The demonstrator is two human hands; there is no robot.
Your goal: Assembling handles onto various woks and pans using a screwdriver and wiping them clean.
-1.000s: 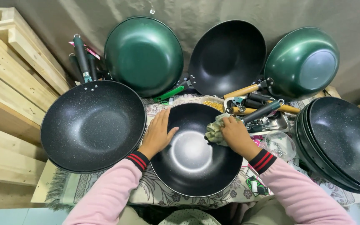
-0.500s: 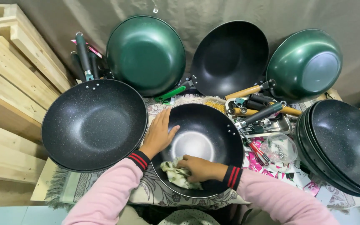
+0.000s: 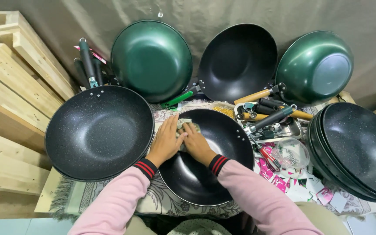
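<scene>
In the head view, a black wok (image 3: 205, 161) is seen lying open side up at the middle of the worktop (image 3: 162, 204), on a patterned cloth with a fringed edge. The left hand (image 3: 166, 141) is laid flat over the wok's upper left rim, fingers together and stretched forward, bracing it. The right hand (image 3: 196, 143) is placed inside the wok near that same rim, its fingers closed down on a small pale green rag (image 3: 184, 124), which is pressed against the inner wall. The two hands are touching each other at the rag. Both wrists are covered by pink sleeves with dark, red-striped cuffs.

Just left of the held wok, a larger speckled black wok (image 3: 99, 132) is set open side up, its rim close to the left hand. Behind, against a grey backdrop, a green wok (image 3: 151, 58), a black wok turned inward (image 3: 238, 61) and a second green wok (image 3: 314, 67) are propped on edge. At the right, a stack of speckled black woks (image 3: 357, 150) is piled. Between that stack and the held wok, loose handles (image 3: 266, 119), a metal tray and pink paper scraps are scattered. Pale wooden planks (image 3: 14, 82) are stacked along the left side.
</scene>
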